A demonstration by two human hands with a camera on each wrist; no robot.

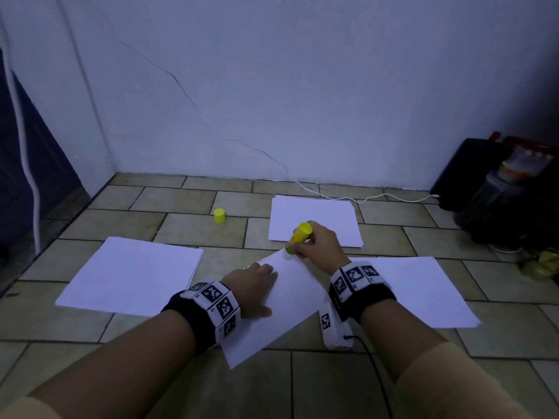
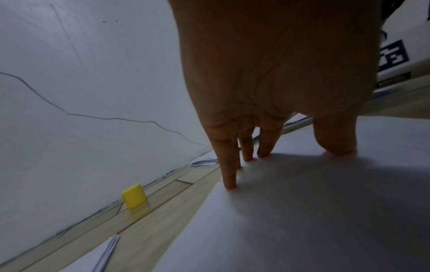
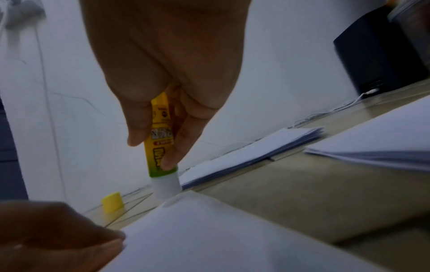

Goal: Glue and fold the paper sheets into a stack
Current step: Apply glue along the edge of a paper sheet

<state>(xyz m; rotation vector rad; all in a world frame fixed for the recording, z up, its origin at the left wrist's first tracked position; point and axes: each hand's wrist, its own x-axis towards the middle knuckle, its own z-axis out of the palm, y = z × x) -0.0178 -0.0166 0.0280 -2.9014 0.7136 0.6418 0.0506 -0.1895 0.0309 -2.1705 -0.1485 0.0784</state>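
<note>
A single white sheet (image 1: 281, 309) lies slanted on the tiled floor in front of me. My left hand (image 1: 257, 285) presses flat on it with straight fingers (image 2: 229, 176). My right hand (image 1: 314, 246) grips a yellow glue stick (image 1: 299, 235), held nearly upright; its white tip (image 3: 166, 187) is at the sheet's far corner (image 3: 177, 200). The stick's yellow cap (image 1: 219, 215) stands alone on the floor further back, also in the left wrist view as the cap (image 2: 134, 196).
Three white paper stacks lie around: one to the left (image 1: 133, 273), one at the back (image 1: 314, 219), one to the right (image 1: 429, 288). A white wall rises behind. Dark boxes and jars (image 1: 499, 189) crowd the right corner, with a white cable (image 1: 363, 199) along the wall.
</note>
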